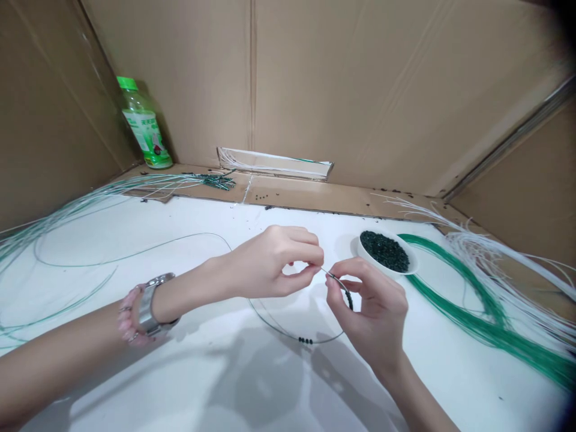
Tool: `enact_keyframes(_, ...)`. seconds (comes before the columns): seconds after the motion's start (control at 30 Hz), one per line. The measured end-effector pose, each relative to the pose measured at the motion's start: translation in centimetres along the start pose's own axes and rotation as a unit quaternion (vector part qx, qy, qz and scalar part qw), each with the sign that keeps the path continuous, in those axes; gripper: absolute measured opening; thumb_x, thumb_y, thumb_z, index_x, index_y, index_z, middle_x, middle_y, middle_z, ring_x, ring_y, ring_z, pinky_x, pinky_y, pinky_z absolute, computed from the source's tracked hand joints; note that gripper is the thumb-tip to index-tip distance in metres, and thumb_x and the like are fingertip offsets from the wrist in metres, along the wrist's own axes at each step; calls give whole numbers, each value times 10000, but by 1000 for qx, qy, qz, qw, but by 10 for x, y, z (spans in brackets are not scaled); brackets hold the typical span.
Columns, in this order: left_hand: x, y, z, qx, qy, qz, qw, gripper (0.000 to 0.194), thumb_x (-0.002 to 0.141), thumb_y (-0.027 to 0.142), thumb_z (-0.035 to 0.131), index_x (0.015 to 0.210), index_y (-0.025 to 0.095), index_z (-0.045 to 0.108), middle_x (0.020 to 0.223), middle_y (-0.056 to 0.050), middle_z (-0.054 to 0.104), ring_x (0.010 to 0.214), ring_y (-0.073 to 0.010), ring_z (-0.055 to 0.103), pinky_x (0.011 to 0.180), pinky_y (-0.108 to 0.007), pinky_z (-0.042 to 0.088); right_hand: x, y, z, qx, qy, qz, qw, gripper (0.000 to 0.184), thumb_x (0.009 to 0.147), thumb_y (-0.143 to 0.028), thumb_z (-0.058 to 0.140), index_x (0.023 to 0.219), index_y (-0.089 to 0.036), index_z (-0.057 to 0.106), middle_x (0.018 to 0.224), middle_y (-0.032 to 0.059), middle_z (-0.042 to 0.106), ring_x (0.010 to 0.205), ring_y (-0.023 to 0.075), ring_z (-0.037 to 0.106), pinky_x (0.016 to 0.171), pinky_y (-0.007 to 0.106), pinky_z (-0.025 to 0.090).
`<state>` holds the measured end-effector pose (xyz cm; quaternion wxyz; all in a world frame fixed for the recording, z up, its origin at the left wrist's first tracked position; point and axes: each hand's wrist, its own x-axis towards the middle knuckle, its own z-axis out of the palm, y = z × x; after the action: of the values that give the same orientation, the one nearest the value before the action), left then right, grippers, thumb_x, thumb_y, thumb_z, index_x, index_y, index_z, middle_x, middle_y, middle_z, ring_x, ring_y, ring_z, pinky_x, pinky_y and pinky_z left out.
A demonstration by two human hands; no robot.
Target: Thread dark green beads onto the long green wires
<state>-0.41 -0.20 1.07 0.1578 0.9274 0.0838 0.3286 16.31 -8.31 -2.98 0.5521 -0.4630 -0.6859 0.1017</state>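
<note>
My left hand (274, 261) pinches the end of a thin green cord (279, 321) between thumb and forefinger. My right hand (369, 306) is closed beside it, fingertips almost touching the left ones, holding the same cord with several dark green beads threaded on it near the palm. The cord loops down under both hands, with three dark beads (305, 340) strung on the lowest part. A small white dish (411, 269) full of dark green beads stands just right of my right hand. A watch and a pink bead bracelet sit on my left wrist.
A green-capped drink bottle (144, 123) stands in the back left corner. A bundle of green cords (472, 312) and white cords (504, 264) lies at the right; more green strands (67, 210) fan out at left. Cardboard walls (360, 78) surround the white table (180, 372).
</note>
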Motion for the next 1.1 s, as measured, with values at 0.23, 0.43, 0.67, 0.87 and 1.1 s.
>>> enact_keyframes(0.23, 0, -3, -4, 11, 46, -47, 998, 147, 727, 12, 527, 646, 131, 559, 650, -7, 557, 593, -84, 454, 533, -210, 380, 1, 3, 0, 106, 10, 168, 980, 112, 728, -96, 622, 732, -208, 609, 710, -25, 576, 679, 104, 535, 571, 198, 528)
enact_keyframes(0.43, 2, -11, -6, -51, 69, -118, 989, 89, 820, 149, 564, 749, 142, 616, 725, -7, 632, 662, -90, 549, 619, -203, 440, 7, 8, -2, 227, -2, 266, 937, 92, 719, -233, 697, 730, -191, 616, 685, -11, 585, 664, 112, 552, 536, 205, 538)
enact_keyframes(0.67, -10, -14, -2, -202, -150, -322, 913, 482, 874, 500, 469, 1180, 143, 578, 1043, -117, 684, 917, -213, 643, 787, -317, 486, 12, 17, 9, 412, 88, 398, 815, 215, 711, -366, 687, 791, -216, 555, 750, -15, 642, 762, 116, 647, 687, 241, 580)
enact_keyframes(0.87, -48, 12, 22, -174, -237, -336, 895, 276, 834, 385, 544, 982, 179, 653, 815, -44, 677, 692, -169, 584, 601, -248, 395, 10, 13, 20, 476, 172, 430, 748, 136, 738, -319, 669, 793, -225, 588, 848, -11, 685, 882, 113, 666, 952, 289, 519)
enact_keyframes(1.1, -67, 19, 4, -170, -217, -320, 906, 337, 935, 309, 337, 777, 174, 602, 718, -11, 562, 657, -128, 497, 624, -228, 368, -7, 16, 12, 448, 202, 453, 744, 70, 758, -272, 641, 778, -208, 623, 930, 33, 704, 925, 145, 676, 959, 304, 533)
